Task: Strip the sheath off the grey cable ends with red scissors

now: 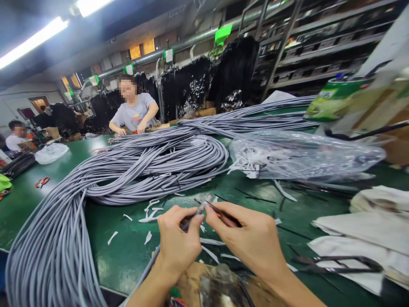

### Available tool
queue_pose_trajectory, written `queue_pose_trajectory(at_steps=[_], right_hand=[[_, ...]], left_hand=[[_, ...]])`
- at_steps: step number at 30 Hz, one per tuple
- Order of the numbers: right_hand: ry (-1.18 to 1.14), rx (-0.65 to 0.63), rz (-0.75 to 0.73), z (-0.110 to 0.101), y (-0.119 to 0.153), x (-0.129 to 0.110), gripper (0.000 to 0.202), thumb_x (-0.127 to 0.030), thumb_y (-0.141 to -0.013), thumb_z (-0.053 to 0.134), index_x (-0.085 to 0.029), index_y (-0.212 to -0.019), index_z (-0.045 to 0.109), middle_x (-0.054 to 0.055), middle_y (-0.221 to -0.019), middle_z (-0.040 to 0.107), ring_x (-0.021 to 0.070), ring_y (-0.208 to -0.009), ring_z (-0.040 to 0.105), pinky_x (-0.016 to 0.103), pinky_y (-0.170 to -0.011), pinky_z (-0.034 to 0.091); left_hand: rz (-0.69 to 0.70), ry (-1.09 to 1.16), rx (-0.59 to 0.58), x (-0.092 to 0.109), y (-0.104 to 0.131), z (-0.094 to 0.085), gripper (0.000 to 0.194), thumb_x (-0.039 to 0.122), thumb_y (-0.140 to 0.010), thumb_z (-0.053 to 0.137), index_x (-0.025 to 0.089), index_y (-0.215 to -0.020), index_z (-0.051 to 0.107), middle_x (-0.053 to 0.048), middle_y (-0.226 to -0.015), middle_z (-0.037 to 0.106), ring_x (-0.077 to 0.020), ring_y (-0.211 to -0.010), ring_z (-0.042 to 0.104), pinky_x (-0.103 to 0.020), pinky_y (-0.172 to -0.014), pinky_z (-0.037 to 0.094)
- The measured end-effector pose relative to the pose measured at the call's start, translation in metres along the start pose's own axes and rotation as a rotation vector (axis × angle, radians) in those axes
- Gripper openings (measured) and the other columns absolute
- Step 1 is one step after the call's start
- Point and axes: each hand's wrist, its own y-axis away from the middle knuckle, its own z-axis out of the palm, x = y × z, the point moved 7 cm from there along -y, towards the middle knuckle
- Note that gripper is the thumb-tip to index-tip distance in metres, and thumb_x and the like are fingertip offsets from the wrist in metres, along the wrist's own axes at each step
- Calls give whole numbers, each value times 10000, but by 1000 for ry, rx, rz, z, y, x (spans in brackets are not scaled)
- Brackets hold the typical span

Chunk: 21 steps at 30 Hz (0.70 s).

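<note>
My left hand point(179, 238) is closed around the end of a grey cable point(152, 261), which trails down toward the lower left. My right hand point(247, 232) pinches close to the cable's tip and has a slim dark tool point(225, 213) in its fingers; its exact kind is hard to make out. The fingertips of both hands nearly meet at the cable end. Below them lies a worn brown board point(191, 283). White scraps point(153, 213) are scattered on the green table point(105, 256) around the hands.
A thick bundle of grey cables point(60, 238) curves across the left and back. Behind the hands lies a clear plastic bag point(306, 157). At right are dark-handled scissors point(338, 263) and white cloth point(367, 226); red-handled scissors point(42, 182) lie far left. A person point(134, 111) works across the table.
</note>
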Motion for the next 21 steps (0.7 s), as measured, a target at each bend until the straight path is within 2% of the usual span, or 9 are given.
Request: queue_pose_trajectory(at_steps=[3,5,10,12,14,16,18,20,21], right_hand=[[52,64,-81,-2,3,-5,226,-206,-759,471,-166,-588,614,-16,-458,560,75,-348,436,189,-388,362],[16,39,-33,0,3,-1,228,-217,-756,476,-166,-577,609,-28,-426,522,74,-337,419,190,-375,343],[-100,-35,218,5,2,20,248,-275,-703,507,-171,-488,575,-48,-374,368,72,-349,315,204,-359,269],[-150,23,350,0,-1,32,219,-301,-667,534,-170,-497,576,-33,-400,398,80,-378,329,206,-371,274],[-319,17,496,1,-4,45,205,-351,-649,553,-162,-617,626,-10,-486,496,71,-372,312,204,-352,260],[-586,-123,562,12,-7,47,319,-415,-644,560,-172,-827,656,26,-668,603,49,-346,269,199,-321,233],[-782,-344,510,23,-7,35,399,-461,-632,584,-213,-938,647,58,-832,641,59,-358,337,208,-328,291],[-788,-524,395,28,1,23,303,-469,-608,642,-227,-788,671,76,-824,655,154,-523,540,266,-459,440],[-743,-571,342,30,7,20,255,-478,-633,641,-226,-668,662,83,-771,655,192,-583,583,284,-495,463]], left_hand=[[-146,150,-73,-10,0,7,186,230,-756,538,126,-714,687,-47,-609,606,-122,-534,503,-215,-482,364],[-262,308,-151,-16,0,13,250,319,-762,542,117,-671,659,-17,-540,533,-92,-466,427,-201,-428,304],[-432,612,-322,-14,-2,22,492,587,-634,622,114,-528,541,55,-450,352,-18,-361,219,-190,-363,141],[-474,688,-389,-10,-1,24,511,603,-593,652,105,-542,551,64,-450,335,-3,-353,191,-187,-359,104],[-516,762,-456,-8,1,26,502,582,-579,681,93,-566,569,70,-447,326,4,-352,181,-183,-361,80],[-558,829,-509,-7,3,29,485,551,-573,708,84,-576,578,72,-438,324,10,-352,178,-181,-365,62],[-609,886,-551,-8,7,32,477,532,-556,732,78,-573,584,71,-426,325,15,-348,184,-178,-367,50],[-667,928,-590,-8,13,36,489,529,-491,768,82,-536,573,65,-412,335,17,-337,207,-171,-365,47],[-695,945,-612,-8,16,37,505,534,-439,786,88,-506,559,60,-403,343,15,-329,223,-165,-363,49]])
